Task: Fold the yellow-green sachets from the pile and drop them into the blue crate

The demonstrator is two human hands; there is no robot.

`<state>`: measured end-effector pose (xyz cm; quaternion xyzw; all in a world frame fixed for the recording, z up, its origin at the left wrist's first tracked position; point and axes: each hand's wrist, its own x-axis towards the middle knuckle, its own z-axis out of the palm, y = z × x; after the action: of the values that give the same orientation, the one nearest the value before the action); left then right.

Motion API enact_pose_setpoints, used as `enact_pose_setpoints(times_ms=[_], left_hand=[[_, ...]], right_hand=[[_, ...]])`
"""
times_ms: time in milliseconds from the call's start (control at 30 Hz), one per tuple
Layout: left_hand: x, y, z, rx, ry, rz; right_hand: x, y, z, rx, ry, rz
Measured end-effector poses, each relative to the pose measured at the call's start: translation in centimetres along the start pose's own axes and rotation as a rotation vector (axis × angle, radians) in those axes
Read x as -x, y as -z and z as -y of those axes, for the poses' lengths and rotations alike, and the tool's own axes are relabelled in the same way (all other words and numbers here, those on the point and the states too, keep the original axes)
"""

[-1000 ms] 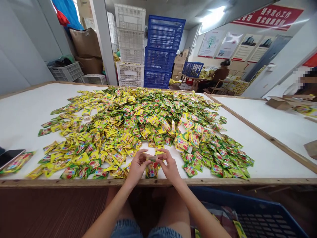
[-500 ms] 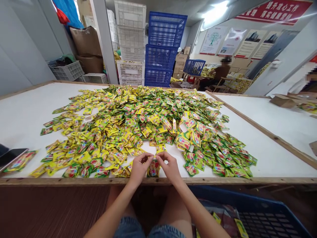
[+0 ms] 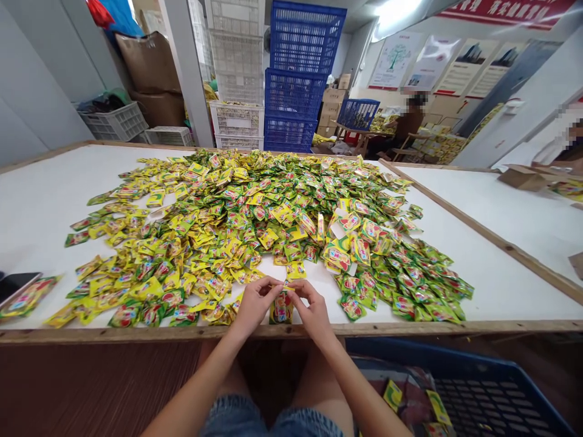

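Note:
A small printed packet (image 3: 281, 308) in green, red and yellow stands at the front edge of the white table, between my hands. Its upper end is pinched from the left by my left hand (image 3: 259, 303), thumb and forefinger closed. My right hand (image 3: 310, 305) pinches the same end from the right, its fingertips almost meeting the left ones. Fingers cover the very top, and I cannot tell whether it is a box or a pouch. Just beyond lies a big heap of yellow and green sachets (image 3: 237, 206). Small boxes (image 3: 337, 256), some with white flaps up, rest to its right.
A wooden strip (image 3: 291, 331) edges the table (image 3: 492, 291). Below right is a blue basket (image 3: 492, 388) with a few yellow packets. A phone (image 3: 16, 285) lies at far left. Blue crates (image 3: 296, 91) and white crates (image 3: 237, 73) are stacked behind; a person (image 3: 407, 124) sits farther back.
The camera view has tilted down slightly. Both hands stay pinched at the packet's top, with only small finger shifts.

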<state>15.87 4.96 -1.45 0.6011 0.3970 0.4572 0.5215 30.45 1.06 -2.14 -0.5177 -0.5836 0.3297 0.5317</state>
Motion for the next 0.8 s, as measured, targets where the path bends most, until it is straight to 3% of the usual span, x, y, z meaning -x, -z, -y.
enact_pose_setpoints(times_ms=[233, 367, 467, 533, 633, 700, 800], left_hand=[[1.3, 0.5, 0.4, 0.008, -0.003, -0.003], [1.9, -0.7, 0.0, 0.041, -0.007, -0.114], [2.6, -2.2, -1.4, 0.136, -0.008, -0.117], [3.1, -2.8, -2.7, 0.219, -0.003, -0.049], [3.3, -2.5, -4.3, 0.298, 0.023, 0.077], [3.0, -1.8, -4.5, 0.320, 0.045, 0.075], [2.9, -1.3, -3.9, 0.288, 0.064, 0.043]], right_hand=[[0.3, -0.1, -0.2, 0.006, 0.015, 0.001], [0.8, -0.3, 0.3, -0.025, 0.013, -0.044], [1.8, 0.6, 2.5, 0.004, 0.057, -0.105], [2.9, 2.8, 4.6, 0.091, 0.102, -0.130], [4.8, 8.9, 6.7, 0.360, 0.023, -0.024], [5.6, 13.6, 6.5, 0.612, -0.128, 0.146], [4.4, 17.7, 4.0, 0.936, -0.170, 0.150]])
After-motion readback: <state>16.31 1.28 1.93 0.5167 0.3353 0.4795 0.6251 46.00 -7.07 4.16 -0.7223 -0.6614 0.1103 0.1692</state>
